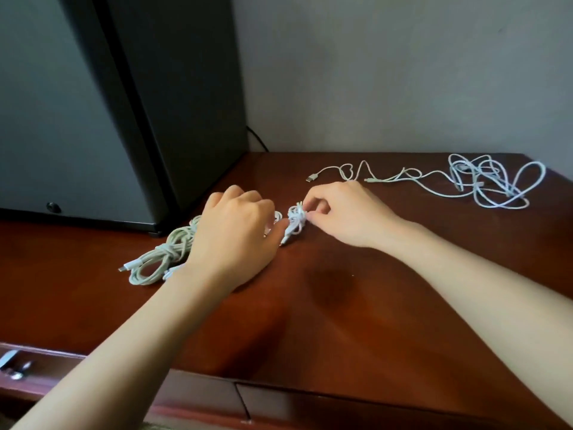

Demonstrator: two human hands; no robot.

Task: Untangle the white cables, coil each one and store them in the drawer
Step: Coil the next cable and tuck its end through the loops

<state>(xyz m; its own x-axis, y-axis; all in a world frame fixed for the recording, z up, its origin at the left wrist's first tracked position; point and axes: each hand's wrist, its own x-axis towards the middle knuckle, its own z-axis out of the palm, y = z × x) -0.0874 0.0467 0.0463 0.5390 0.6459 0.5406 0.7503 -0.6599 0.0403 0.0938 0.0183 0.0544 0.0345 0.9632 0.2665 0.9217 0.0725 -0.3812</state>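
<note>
Drawer (43,358) nearest. Right grip (347,215) pinches 1 small coil (296,221); left grip (235,231) curled alongside, hold unclear. 1 bundle (164,256) left of coil, 1 tangle (490,181) right.

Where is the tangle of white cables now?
In the head view the tangle lies far right on the table, by the wall, beyond the right hand.

One head-worn wide-angle camera looks forward and steeply down, close over the glossy reddish-brown wooden counter (341,305), facing its far edge at the plain grey wall (387,72).
</note>
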